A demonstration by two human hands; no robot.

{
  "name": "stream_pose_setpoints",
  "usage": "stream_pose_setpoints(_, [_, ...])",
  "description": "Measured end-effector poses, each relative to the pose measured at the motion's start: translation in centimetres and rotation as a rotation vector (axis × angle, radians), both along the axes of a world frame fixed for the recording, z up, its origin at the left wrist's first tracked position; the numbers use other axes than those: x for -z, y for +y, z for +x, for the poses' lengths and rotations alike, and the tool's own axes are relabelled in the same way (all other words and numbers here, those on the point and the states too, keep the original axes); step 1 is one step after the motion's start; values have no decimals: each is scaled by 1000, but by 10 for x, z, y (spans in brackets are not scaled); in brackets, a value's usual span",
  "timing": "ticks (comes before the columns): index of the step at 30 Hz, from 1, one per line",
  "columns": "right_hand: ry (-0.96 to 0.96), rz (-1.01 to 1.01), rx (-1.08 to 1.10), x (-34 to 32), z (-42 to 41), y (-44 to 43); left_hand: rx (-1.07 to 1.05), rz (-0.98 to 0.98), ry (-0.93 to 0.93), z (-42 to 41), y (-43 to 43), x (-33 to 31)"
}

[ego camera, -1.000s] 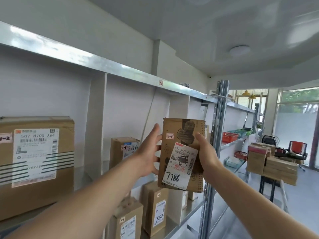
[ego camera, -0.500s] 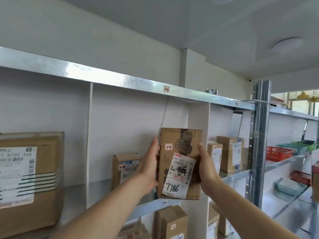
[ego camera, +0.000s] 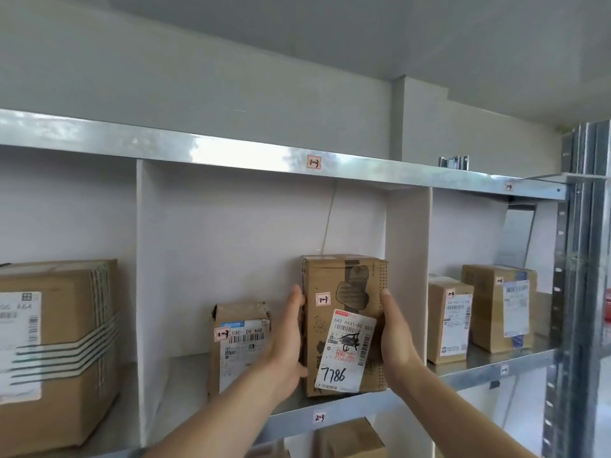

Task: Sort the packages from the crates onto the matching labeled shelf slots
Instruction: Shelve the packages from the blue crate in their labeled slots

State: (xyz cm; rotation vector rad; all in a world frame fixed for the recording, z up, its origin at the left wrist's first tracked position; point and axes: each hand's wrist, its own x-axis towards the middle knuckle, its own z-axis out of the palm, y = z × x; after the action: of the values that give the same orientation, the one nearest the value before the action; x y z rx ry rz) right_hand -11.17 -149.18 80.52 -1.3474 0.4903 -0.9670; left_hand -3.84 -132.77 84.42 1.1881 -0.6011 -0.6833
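We hold a tall cardboard package [ego camera: 344,325] upright between both hands, its base at the front edge of the metal shelf [ego camera: 291,413] in the middle slot. Our left hand [ego camera: 287,345] presses flat against its nine o'clock side, fingers extended upward and thumb curled under the lower corner; our right hand [ego camera: 395,338] clasps the three o'clock side, fingers wrapped behind the box and out of view. The package carries a small pink tag reading 1-3 [ego camera: 323,299] and a white shipping label [ego camera: 345,350] with "7786" handwritten at its foot. At twelve o'clock above it, the upper shelf beam bears a matching slot tag [ego camera: 313,162] marked 1-3. At nine o'clock of the package, partly behind our left hand, stands a smaller box [ego camera: 239,345] with its own 1-3 tag, in the same slot. A white divider [ego camera: 408,269] rises at three o'clock; beyond it two more boxes [ego camera: 449,322] stand. A large box [ego camera: 56,352] occupies the slot at far nine o'clock.
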Motion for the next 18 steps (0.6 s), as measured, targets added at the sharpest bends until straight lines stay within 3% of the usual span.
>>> stream_pose_setpoints(18, [-1, -18, -67, 4, 1, -9, -99, -40, -5, -4, -22, 8])
